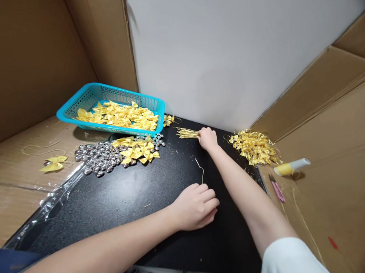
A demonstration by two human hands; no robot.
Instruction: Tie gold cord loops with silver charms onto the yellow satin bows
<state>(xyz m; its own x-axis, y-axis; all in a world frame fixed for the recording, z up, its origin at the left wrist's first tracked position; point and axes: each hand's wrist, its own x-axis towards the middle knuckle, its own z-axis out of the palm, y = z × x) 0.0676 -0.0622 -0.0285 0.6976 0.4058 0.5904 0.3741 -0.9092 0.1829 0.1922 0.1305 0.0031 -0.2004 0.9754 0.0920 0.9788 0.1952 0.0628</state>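
Note:
My right hand [207,138] reaches to the back of the black mat [136,195] and closes its fingers on the end of a bundle of short gold cords [187,133]. My left hand [197,206] rests on the mat nearer to me, its fingers curled under; I cannot see anything in it. A single gold cord [200,168] lies on the mat just beyond its knuckles. Left of the hands lies a heap of silver heart charms [100,157] with yellow ribbon bows [137,149] on top.
A blue plastic basket [80,100] of yellow bows stands at the back left. A pile of bows with gold loops [253,146] lies at the right. A thread spool [289,166] and pink snips [277,189] lie on cardboard at the right. Cardboard walls enclose the sides.

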